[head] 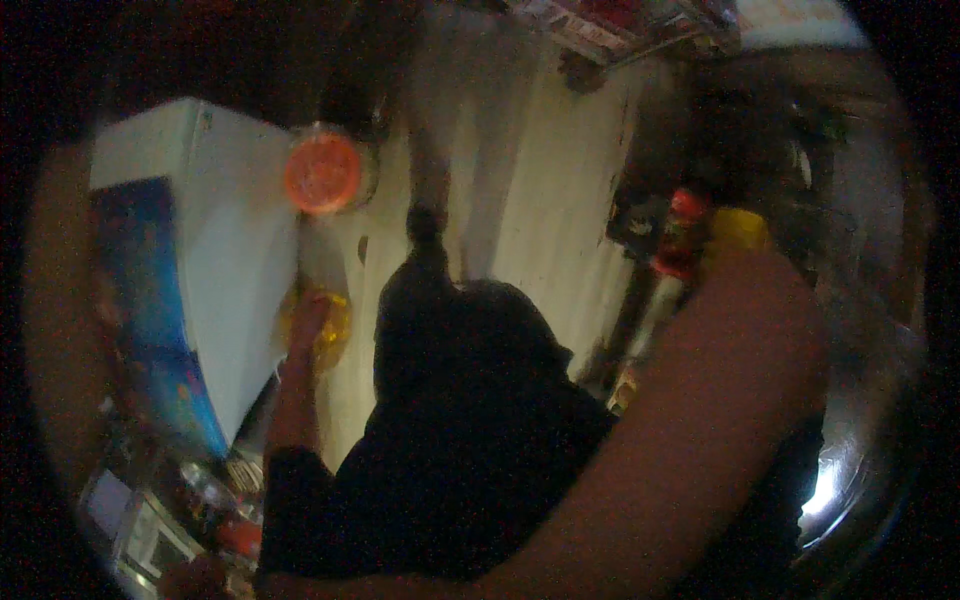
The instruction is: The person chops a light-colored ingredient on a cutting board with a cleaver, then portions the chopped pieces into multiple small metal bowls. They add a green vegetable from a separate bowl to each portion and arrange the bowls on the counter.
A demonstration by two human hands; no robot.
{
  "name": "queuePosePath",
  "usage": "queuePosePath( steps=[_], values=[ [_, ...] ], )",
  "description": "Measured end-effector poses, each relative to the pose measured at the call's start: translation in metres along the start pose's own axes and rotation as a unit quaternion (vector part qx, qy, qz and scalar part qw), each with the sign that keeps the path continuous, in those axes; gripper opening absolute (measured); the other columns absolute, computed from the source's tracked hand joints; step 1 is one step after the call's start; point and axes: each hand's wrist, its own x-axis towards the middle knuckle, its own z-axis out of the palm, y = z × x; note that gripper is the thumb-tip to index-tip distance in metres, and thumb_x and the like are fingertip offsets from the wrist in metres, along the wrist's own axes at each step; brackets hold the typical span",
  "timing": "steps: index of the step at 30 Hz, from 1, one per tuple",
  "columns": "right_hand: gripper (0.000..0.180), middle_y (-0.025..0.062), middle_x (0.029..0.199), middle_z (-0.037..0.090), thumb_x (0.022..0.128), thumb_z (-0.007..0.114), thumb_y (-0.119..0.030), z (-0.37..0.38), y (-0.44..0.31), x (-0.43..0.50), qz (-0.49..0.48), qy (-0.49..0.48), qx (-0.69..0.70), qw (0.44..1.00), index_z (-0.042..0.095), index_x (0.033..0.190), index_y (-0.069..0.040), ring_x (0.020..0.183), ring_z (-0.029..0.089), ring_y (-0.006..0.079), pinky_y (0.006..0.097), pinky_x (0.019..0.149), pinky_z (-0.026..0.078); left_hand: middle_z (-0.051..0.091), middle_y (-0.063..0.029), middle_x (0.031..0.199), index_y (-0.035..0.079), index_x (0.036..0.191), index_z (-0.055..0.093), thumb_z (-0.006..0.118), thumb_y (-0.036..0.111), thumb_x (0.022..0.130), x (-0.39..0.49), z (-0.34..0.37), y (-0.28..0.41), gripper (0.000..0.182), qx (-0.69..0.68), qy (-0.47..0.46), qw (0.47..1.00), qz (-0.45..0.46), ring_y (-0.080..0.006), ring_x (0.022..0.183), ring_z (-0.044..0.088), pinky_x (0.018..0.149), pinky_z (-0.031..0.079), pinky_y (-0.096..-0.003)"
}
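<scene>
The dim, blurred view looks down past my dark clothing. My left hand [309,321] hangs at my left side and grips a yellow, partly see-through container [336,331], whose exact kind is unclear. Beyond it stands a round jar with an orange lid [322,174]. My right arm is bent, its forearm crossing low in front of the camera. At the lower left edge, my right hand [193,579] is dark and blurred, so its fingers cannot be made out.
To the left stands a white cabinet-like box [240,247] with a blue printed panel [142,277]. Pale flooring [555,165] runs ahead. Beyond my right elbow are a yellow object [739,227] and red items [684,204]. Printed packages [600,30] sit at the top; clutter [161,540] fills the lower left.
</scene>
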Motion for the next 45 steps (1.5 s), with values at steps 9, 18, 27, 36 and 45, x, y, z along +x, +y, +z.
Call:
queuePosePath(
  steps=[9, 18, 27, 36, 45],
  values=[
    [0.040, 0.0163, 0.117, 0.065, 0.091, 0.067, -0.027, 0.076, -0.154, -0.184, -0.013, 0.102, -0.018, 0.995, 0.061, 0.127, -0.011, 0.108, 0.061, 0.0346, 0.0460, 0.094, 0.050, 0.072, -0.0100, 0.088, 0.011, 0.104, 0.069, 0.062, 0.028, 0.089, -0.142, 0.161, -0.098, 0.024, 0.275, 0.003, 0.944, 0.182, -0.0296, 0.072, 0.068, 0.068, 0.055, -0.0476],
    [0.044, 0.0183, 0.108, 0.066, 0.091, 0.065, -0.032, 0.420, -0.146, -0.645, 0.550, -0.071, 0.018, 0.832, 0.061, 0.126, -0.006, 0.108, 0.061, 0.0368, 0.0502, 0.090, 0.051, 0.071, -0.0115, 0.099, 0.012, 0.101, 0.070, 0.059, 0.025, 0.089, -0.341, 0.352, -0.025, 0.021, 0.405, -0.080, 0.853, 0.320, -0.0320, 0.090, 0.068, 0.079, 0.054, -0.0496],
    [0.032, 0.0164, 0.102, 0.069, 0.088, 0.065, -0.030, 0.786, -0.327, -0.978, 0.641, -0.161, 0.480, 0.577, 0.068, 0.111, -0.008, 0.100, 0.065, 0.0342, 0.0484, 0.084, 0.052, 0.071, -0.0159, 0.097, 0.007, 0.103, 0.069, 0.056, 0.025, 0.087, -0.470, 0.375, 0.050, 0.026, 0.353, 0.016, 0.912, 0.209, -0.0373, 0.084, 0.068, 0.071, 0.056, -0.0446],
    [0.022, 0.0146, 0.096, 0.072, 0.084, 0.066, -0.027, 0.820, -0.277, -0.795, 0.593, -0.052, 0.322, 0.736, 0.074, 0.095, -0.010, 0.091, 0.069, 0.0315, 0.0466, 0.078, 0.054, 0.073, -0.0087, 0.095, 0.008, 0.115, 0.068, 0.067, 0.022, 0.092, -0.441, 0.304, 0.112, 0.027, -0.012, -0.202, 0.970, 0.134, -0.0173, 0.080, 0.068, 0.069, 0.055, -0.0338],
    [0.036, 0.0181, 0.098, 0.071, 0.084, 0.063, -0.037, 0.717, -0.121, -0.803, 0.646, 0.087, 0.277, 0.706, 0.070, 0.090, -0.003, 0.092, 0.068, 0.0379, 0.0516, 0.080, 0.053, 0.072, -0.0065, 0.083, 0.008, 0.095, 0.072, 0.069, 0.029, 0.091, -0.455, 0.302, 0.181, 0.021, 0.285, -0.087, 0.922, 0.248, -0.0192, 0.064, 0.061, 0.059, 0.049, -0.0360]
  ],
)
